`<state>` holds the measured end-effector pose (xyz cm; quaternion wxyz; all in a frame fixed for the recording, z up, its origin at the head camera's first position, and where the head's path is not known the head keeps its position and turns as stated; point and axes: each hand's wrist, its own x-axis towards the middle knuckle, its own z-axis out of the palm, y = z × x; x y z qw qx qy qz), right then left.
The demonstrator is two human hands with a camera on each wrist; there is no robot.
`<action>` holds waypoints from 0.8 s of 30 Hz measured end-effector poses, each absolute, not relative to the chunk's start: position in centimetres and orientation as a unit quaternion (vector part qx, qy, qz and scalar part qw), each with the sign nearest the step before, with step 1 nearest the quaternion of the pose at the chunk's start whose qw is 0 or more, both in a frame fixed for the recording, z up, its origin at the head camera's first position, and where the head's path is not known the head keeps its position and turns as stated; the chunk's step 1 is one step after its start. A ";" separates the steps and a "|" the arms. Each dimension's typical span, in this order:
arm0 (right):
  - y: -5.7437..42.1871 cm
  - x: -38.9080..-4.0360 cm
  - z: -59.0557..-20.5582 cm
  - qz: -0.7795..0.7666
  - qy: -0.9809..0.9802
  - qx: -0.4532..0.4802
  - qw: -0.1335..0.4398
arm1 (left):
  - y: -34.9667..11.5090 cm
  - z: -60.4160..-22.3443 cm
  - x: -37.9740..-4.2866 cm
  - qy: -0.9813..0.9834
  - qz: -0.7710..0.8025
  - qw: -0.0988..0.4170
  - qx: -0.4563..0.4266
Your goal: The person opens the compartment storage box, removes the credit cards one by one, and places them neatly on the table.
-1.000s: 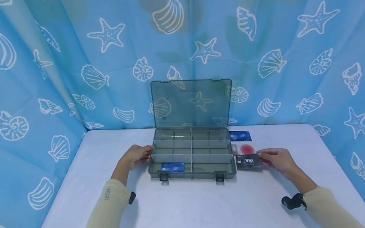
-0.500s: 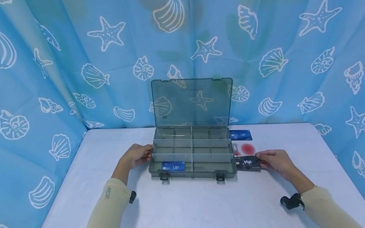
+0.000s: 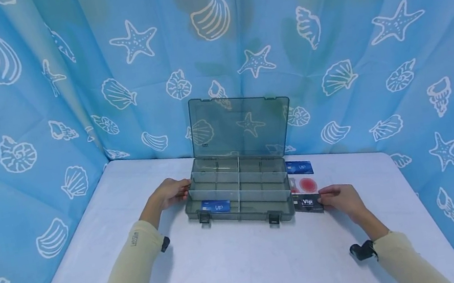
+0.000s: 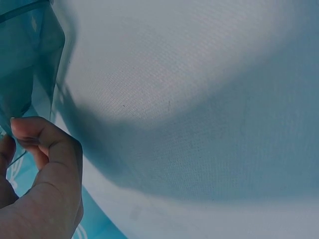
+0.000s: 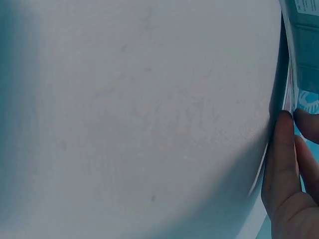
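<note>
A smoky clear plastic divider box (image 3: 260,213) stands with its lid (image 3: 240,127) raised. My left hand (image 3: 170,193) pinches the box's left wall between thumb and fingers; the left wrist view shows that hand (image 4: 47,174) at the box's edge. A blue VIP card (image 3: 216,206) lies in the front left compartment. To the right of the box, my right hand (image 3: 343,200) pinches the right end of a black Vip card (image 3: 307,202). In the right wrist view the fingers (image 5: 285,164) lie along the card's thin edge.
Behind the black card lies a white card with a red circle (image 3: 307,184), and farther back another blue VIP card (image 3: 299,167). A white cloth (image 3: 247,272) covers the table. A blue curtain with shells (image 3: 139,91) hangs behind it.
The black card has shifted slightly left with my right hand, closer against the box's right side. My left hand keeps its place on the box.
</note>
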<state>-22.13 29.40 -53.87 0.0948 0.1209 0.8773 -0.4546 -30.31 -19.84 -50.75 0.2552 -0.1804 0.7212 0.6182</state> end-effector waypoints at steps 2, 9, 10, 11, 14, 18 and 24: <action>29.4 -22.0 -53.9 -0.453 0.878 0.119 0.094 | -19.9 -50.9 -30.3 0.720 0.619 0.257 -0.179; 29.9 -22.2 -54.3 -0.450 0.879 0.126 0.100 | -19.9 -50.8 -30.2 0.724 0.616 0.257 -0.174; 29.9 -22.2 -54.3 -0.450 0.878 0.127 0.100 | -19.9 -50.8 -30.2 0.725 0.615 0.257 -0.172; 30.0 -22.2 -54.4 -0.450 0.879 0.125 0.100 | -19.9 -50.8 -30.2 0.725 0.615 0.257 -0.172; 30.0 -22.3 -54.3 -0.451 0.878 0.123 0.102 | -20.0 -50.8 -30.3 0.724 0.617 0.257 -0.173; 29.9 -22.3 -54.1 -0.448 0.879 0.121 0.106 | -20.0 -50.8 -30.4 0.723 0.618 0.257 -0.172; 30.0 -22.3 -53.8 -0.446 0.881 0.117 0.108 | -20.2 -50.9 -30.4 0.721 0.620 0.258 -0.170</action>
